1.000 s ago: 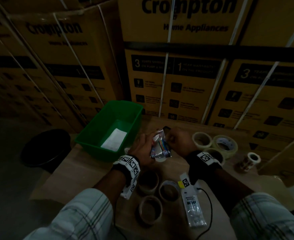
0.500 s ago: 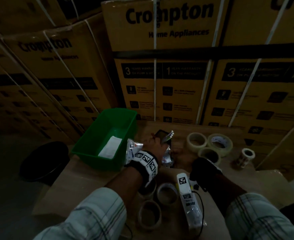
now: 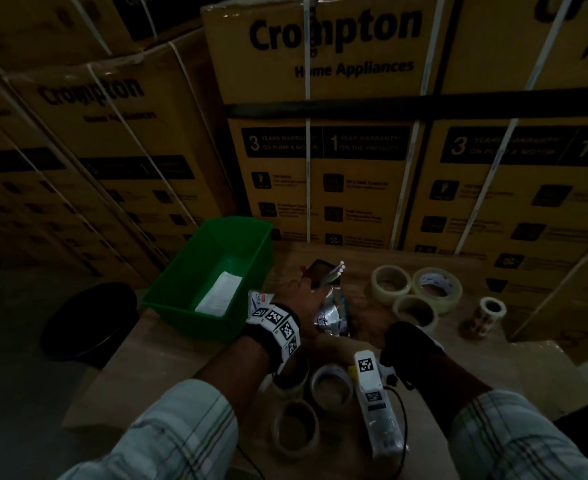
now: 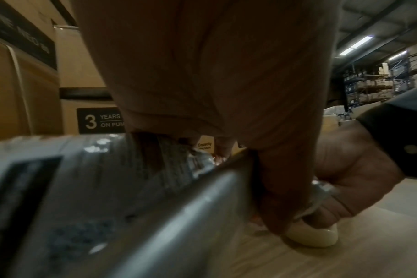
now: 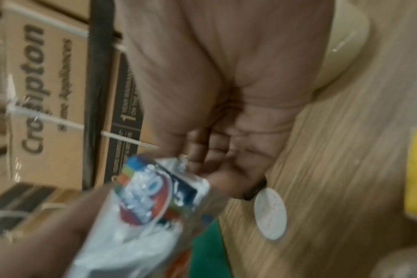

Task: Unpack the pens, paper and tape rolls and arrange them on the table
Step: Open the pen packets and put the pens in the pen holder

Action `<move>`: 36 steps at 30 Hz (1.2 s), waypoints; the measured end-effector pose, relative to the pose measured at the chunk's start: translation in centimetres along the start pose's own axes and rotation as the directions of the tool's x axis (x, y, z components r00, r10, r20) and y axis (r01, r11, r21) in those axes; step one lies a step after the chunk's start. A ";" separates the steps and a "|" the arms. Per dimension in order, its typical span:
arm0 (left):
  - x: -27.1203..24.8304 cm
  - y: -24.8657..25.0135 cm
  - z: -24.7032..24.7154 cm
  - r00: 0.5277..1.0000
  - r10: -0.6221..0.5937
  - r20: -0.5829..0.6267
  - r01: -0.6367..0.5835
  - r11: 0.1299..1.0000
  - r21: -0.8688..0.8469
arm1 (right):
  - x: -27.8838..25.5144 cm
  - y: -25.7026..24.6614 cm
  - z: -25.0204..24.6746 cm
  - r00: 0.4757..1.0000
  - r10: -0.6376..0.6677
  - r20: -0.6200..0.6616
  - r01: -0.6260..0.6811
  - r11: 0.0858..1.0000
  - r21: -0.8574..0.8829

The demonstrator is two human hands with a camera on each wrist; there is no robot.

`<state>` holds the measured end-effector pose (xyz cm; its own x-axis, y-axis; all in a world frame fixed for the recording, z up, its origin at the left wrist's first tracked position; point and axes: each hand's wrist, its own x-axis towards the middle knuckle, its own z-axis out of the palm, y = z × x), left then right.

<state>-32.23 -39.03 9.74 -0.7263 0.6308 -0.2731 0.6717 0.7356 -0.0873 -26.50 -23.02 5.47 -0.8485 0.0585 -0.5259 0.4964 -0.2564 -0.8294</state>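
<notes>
Working at the table (image 3: pixel 181 358) in front of the stacked cartons (image 3: pixel 320 168), you had the green bin (image 3: pixel 195 271) just to your left, with a white slip (image 3: pixel 218 294) lying in it. The foil packet (image 3: pixel 330 315) sat low over the table between your hands, to the right of the bin. Your right hand (image 5: pixel 226 94) pinched the packet's crumpled end with curled fingers. Your left hand (image 3: pixel 299 296) gripped a dark bundle (image 3: pixel 323 275) of white-tipped sticks just beyond the packet.

The step in hand, as I judged it, was getting that bundle out of the packet. To do it well, you needed the right hand to anchor the packet low and firm. The left had to pull straight along the packet's length, not sideways, so that the foil did not tear or the sticks fan out. A grip nearer the bundle's middle would have stopped loose sticks from slipping.
</notes>
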 end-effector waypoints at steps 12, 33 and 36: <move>-0.7 0.7 0.0 0.999 0.036 -0.038 -0.032 0.994 0.108 | -4.3 -2.5 4.1 0.949 0.239 -0.204 -0.245 0.969 -0.005; -0.1 -0.2 1.6 0.996 0.001 -0.085 -0.012 0.992 -0.124 | 1.2 -1.2 2.9 0.976 -0.047 -0.211 -0.035 0.928 -0.371; -0.1 -0.6 2.5 0.993 -0.058 -0.098 0.035 0.975 -0.222 | 0.2 -2.2 0.8 0.982 -0.090 0.166 0.154 0.887 -0.435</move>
<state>-32.22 -40.18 7.46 -0.7752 0.6079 -0.1720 0.5965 0.7939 0.1174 -27.86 -23.26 7.34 -0.9083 -0.0792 -0.4108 0.3891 0.2008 -0.8990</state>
